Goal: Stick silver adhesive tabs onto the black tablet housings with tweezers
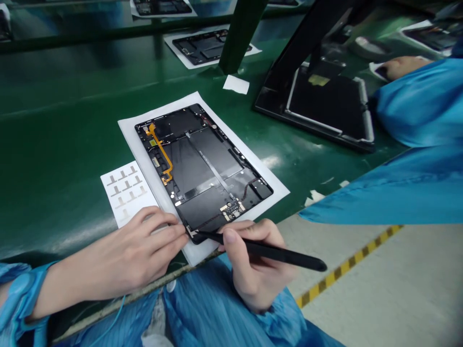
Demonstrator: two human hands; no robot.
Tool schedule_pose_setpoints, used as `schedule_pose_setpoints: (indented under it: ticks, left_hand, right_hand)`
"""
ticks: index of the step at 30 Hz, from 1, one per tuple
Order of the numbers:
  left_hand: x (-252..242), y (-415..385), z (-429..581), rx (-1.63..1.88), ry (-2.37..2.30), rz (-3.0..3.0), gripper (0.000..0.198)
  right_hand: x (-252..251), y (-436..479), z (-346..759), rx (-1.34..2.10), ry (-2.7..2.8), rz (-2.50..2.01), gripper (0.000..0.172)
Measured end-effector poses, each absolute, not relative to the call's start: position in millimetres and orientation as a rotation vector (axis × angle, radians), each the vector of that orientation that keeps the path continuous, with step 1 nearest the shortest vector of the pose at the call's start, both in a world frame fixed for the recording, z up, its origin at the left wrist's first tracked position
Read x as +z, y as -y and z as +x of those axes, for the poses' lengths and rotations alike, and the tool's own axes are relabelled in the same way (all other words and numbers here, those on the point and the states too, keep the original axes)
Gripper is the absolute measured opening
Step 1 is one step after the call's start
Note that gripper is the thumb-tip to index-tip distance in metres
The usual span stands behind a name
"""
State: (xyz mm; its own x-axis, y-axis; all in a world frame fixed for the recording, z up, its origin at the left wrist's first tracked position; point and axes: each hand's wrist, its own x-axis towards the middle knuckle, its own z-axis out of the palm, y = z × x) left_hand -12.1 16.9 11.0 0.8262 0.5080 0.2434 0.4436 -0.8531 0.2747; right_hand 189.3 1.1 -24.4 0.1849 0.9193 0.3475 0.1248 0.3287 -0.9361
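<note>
The right hand (255,262) is clenched around a black stylus (285,255), held like a pen, with its tip at the near corner of an opened tablet (202,168). The left hand (152,236) lies just beside it, its fingertips (179,230) curled against that same corner; whether they pinch anything small there, I cannot tell. The tablet lies ahead of both hands on a white paper sheet (250,154), its black chassis crossed by an orange flex cable (161,149). Past the left hand is a card of small grey adhesive pieces (125,190), on a green workbench (65,120). Farther from the right hand stands a black fixture (318,108), and beyond it a co-worker's hand (405,67) extends from a blue sleeve (408,101). Another opened tablet (202,48) lies farther up the bench on its own paper.
</note>
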Motion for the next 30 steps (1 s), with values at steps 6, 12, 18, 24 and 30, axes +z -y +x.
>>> schedule_pose_setpoints:
  ticks: [6, 12, 18, 24, 30]
  left_hand:
    - [11.7, -16.8, -12.6, 0.456, -0.773, 2.732, 0.025]
    - [12.1, -17.6, -10.7, 0.473, -0.780, 2.720, 0.025]
    - [9.7, -16.2, -12.4, 0.510, -0.776, 2.706, 0.024]
    - [8.9, -16.1, -16.5, 0.482, -0.726, 2.740, 0.028]
    - [9.7, -15.0, -15.2, 0.417, -0.771, 2.723, 0.032]
  right_hand:
    - [-23.7, -0.9, 190.9, 0.712, 1.330, -1.133, 0.019]
    - [-22.8, 0.2, 190.3, 0.714, 1.324, -1.152, 0.019]
    - [-21.5, 0.2, 189.7, 0.734, 1.313, -1.158, 0.019]
    - [-22.1, 0.5, 189.0, 0.757, 1.284, -1.163, 0.019]
    - [-20.7, 1.4, 186.3, 0.780, 1.241, -1.165, 0.019]
